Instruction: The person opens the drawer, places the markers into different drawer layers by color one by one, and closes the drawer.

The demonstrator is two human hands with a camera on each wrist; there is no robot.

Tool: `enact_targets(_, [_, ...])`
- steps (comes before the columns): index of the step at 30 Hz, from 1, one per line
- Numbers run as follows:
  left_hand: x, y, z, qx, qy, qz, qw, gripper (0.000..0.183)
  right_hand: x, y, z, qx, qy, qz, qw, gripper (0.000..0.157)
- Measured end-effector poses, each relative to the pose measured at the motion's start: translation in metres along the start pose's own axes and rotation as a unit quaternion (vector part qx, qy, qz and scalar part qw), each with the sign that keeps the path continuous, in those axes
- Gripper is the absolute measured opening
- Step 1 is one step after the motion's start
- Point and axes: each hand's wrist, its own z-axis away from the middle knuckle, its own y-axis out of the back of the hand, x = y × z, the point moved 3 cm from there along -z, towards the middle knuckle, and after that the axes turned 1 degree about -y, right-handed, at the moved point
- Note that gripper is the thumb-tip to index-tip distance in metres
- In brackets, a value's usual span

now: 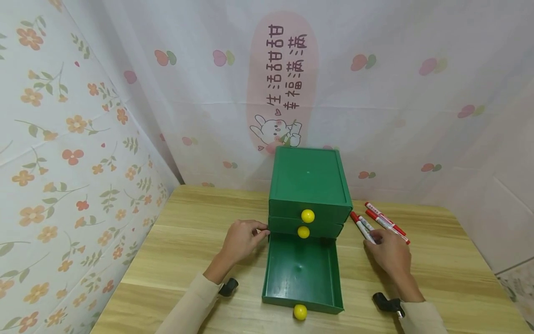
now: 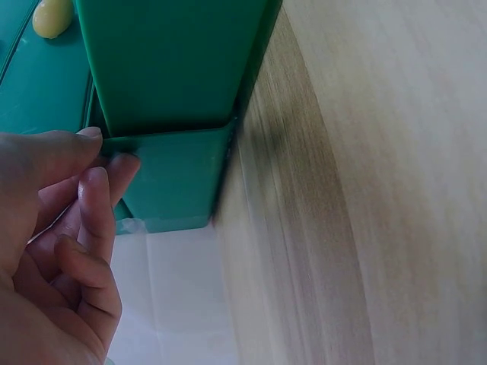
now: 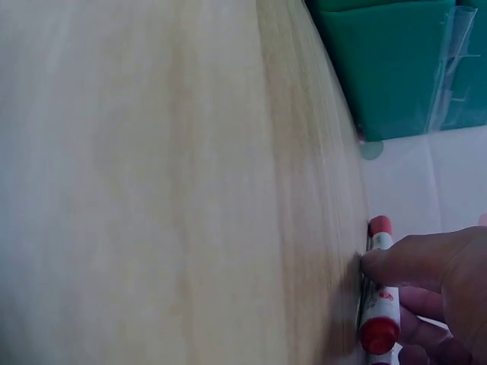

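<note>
A green drawer cabinet [image 1: 308,178] with yellow ball knobs stands on the table, and its bottom drawer [image 1: 300,273] is pulled out with nothing inside. My left hand [image 1: 242,241] is at the cabinet's left side; in the left wrist view, the thumb and forefinger of the hand [image 2: 65,228] pinch the edge of the green cabinet [image 2: 175,179]. To the right of the cabinet, my right hand [image 1: 390,253] is over white markers with red caps. The right wrist view shows the thumb and fingers of that hand [image 3: 456,281] gripping a marker [image 3: 380,304] low on the tabletop.
More red-and-white markers [image 1: 385,218] lie just beyond the right hand. The wooden table [image 1: 200,208] meets a printed curtain [image 1: 200,116] at the back. A floral cloth [image 1: 75,176] hangs along the left side. Black straps [image 1: 388,304] sit at the wrists.
</note>
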Motion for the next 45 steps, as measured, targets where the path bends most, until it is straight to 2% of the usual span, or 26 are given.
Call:
enact_targets(7, [0.0, -0.001, 0.001, 0.0, 0.001, -0.002, 1.0, 0.009, -0.001, 0.001, -0.001, -0.005, -0.01, 0.005, 1.0, 0.023])
enact_targets(20, [-0.001, -0.002, 0.002, 0.0, 0.003, 0.003, 1.0, 0.008, 0.002, 0.015, 0.002, -0.001, -0.006, -0.036, 0.999, 0.02])
enact_targets(30, [-0.001, -0.002, 0.002, -0.001, 0.009, 0.002, 1.0, 0.008, -0.003, 0.029, 0.01, 0.045, 0.068, -0.037, 0.996, 0.015])
enact_targets(36, [0.0, -0.001, 0.001, -0.004, 0.007, 0.004, 1.0, 0.01, -0.008, 0.039, 0.02, 0.053, 0.1, -0.034, 0.993, 0.017])
enact_targets(45, [0.0, 0.001, 0.0, -0.002, 0.0, 0.006, 1.0, 0.011, -0.023, 0.053, 0.037, 0.069, 0.168, -0.035, 0.983, 0.022])
